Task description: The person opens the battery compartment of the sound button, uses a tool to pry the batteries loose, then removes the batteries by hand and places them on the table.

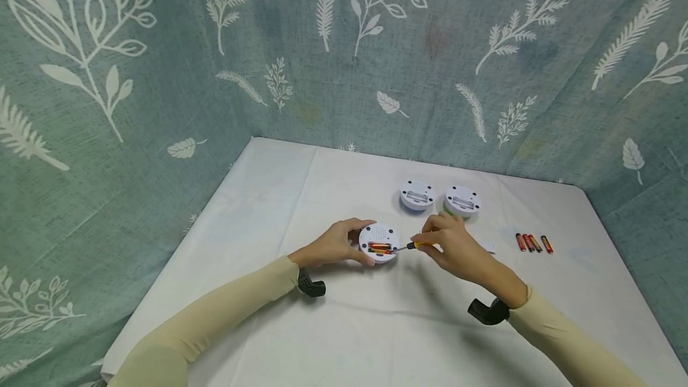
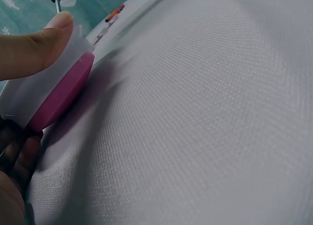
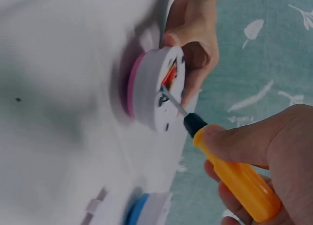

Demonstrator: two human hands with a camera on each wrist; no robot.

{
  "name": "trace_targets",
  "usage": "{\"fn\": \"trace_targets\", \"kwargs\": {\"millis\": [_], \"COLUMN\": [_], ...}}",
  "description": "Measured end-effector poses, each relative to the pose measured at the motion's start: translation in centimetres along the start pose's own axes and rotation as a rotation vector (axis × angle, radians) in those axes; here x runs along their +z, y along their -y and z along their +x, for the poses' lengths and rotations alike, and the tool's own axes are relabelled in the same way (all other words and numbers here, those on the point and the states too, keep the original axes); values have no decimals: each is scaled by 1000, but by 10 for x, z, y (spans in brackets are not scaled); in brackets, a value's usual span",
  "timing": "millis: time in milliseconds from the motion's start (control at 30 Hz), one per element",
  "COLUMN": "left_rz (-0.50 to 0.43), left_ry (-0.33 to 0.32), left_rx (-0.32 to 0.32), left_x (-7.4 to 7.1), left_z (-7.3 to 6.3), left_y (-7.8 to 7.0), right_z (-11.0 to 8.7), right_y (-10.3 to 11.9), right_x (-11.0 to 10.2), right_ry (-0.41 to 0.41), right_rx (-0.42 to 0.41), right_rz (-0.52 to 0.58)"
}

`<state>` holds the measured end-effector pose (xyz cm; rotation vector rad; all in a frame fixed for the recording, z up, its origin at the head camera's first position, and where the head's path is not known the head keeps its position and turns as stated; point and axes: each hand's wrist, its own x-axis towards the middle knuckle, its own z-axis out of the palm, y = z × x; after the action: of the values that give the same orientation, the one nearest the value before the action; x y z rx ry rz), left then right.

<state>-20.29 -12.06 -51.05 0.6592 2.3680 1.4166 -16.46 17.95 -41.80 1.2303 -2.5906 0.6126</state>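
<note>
My left hand (image 1: 334, 245) grips a round white battery-powered device (image 1: 378, 232) by its side, thumb at the near edge. A pink rim runs round the side facing the table, plain in the right wrist view. Red-and-gold batteries (image 1: 379, 248) lie in the uncovered compartment on the upturned face. My right hand (image 1: 457, 249) holds a screwdriver (image 3: 239, 181) by its yellow handle. Its metal shaft (image 3: 174, 100) reaches the device's face at the end of the battery compartment. Whether the tip presses a battery or the compartment's edge, I cannot tell.
Behind the hands stand two similar white devices, one with a blue underside (image 1: 416, 196), one with green (image 1: 462, 200), both with battery compartments uncovered. Several loose batteries (image 1: 529, 242) lie at the right. A small white piece (image 1: 488, 247) shows partly behind my right hand. Patterned curtain (image 1: 333, 76) encloses the table.
</note>
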Motion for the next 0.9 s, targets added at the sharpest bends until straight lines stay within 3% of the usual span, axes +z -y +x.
{"fn": "trace_targets", "kwargs": {"millis": [300, 600, 900], "left_rz": [-4, -9, 5], "left_ry": [-8, -21, -33], "left_rx": [17, 7, 3], "left_x": [1, 2, 3], "left_z": [-1, -1, 0], "left_y": [-4, -4, -4], "right_z": [12, 16, 23], "right_y": [8, 10, 23], "right_x": [-6, -8, -10], "right_ry": [31, 63, 90], "right_rx": [-48, -41, -53], "right_rz": [-57, -56, -133]}}
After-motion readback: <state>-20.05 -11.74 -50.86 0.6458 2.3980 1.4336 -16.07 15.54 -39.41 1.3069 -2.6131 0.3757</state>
